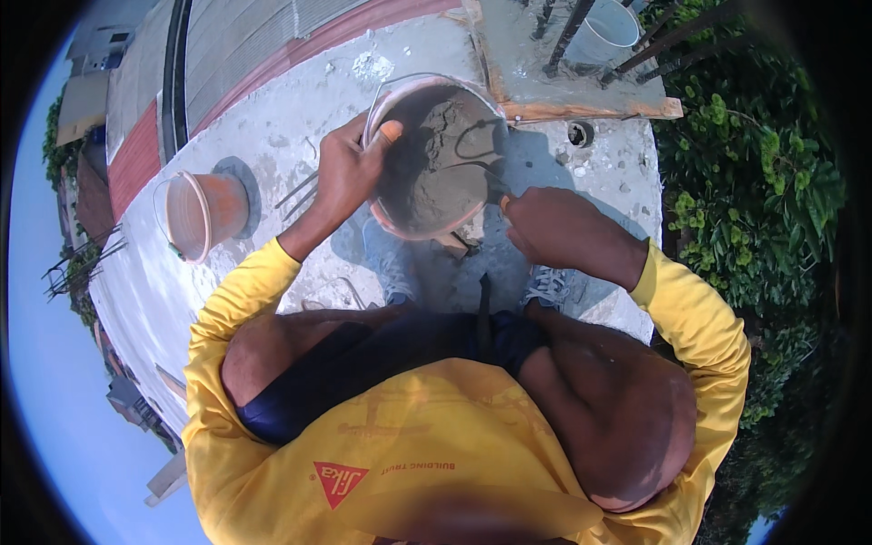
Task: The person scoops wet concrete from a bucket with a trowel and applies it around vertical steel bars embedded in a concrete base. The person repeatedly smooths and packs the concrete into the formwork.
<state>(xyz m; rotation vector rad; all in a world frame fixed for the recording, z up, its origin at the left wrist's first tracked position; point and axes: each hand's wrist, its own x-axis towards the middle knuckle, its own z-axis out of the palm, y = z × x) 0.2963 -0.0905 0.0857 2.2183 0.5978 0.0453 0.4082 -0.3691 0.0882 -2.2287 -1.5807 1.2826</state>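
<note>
A bucket (385,107) of wet grey mortar (436,136) is in front of me, tilted so that its mouth faces me. My left hand (350,173) grips its left rim, the thumb over the edge. My right hand (568,227) is closed round the handle of a trowel (496,189) at the bucket's right rim. The trowel's blade reaches into the bucket and is hard to tell apart from the mortar. A thin dark curved line, perhaps a shadow or part of the wire handle, crosses the mortar.
An orange bucket (227,204) stands to the left on the concrete slab (300,118). Beyond, a wooden board (595,111) lies near upright steel bars (568,36) and a white bucket (610,27). A round hole (579,134) shows near the slab's right edge, with foliage (754,200) past it.
</note>
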